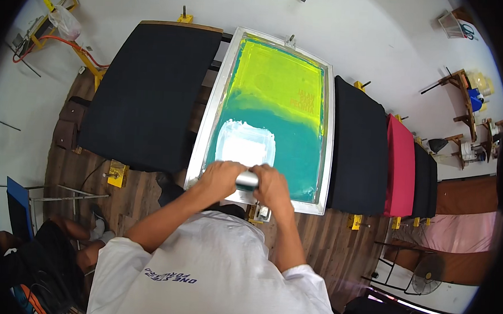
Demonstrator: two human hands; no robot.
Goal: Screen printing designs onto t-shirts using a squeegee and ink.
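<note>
Both my hands close around a silvery squeegee (247,179) at the near end of a screen-printing frame (326,161). My left hand (222,177) wraps its left side, and my right hand (271,186) grips close beside it on the right. Just beyond my knuckles, a patch of white ink (246,142) lies on the teal part of the mesh (295,139). The far part of the mesh is yellow-green (282,65), with faint lettering on its right. My hands hide most of the squeegee, including its blade.
Black-covered printing boards stand left (146,94) and right (360,145) of the frame, with a red one (400,170) farther right. Yellow clamps (117,174) sit at their ends. A seated person (53,254) is at lower left. Wall shelves (464,105) and a fan (427,274) are at right.
</note>
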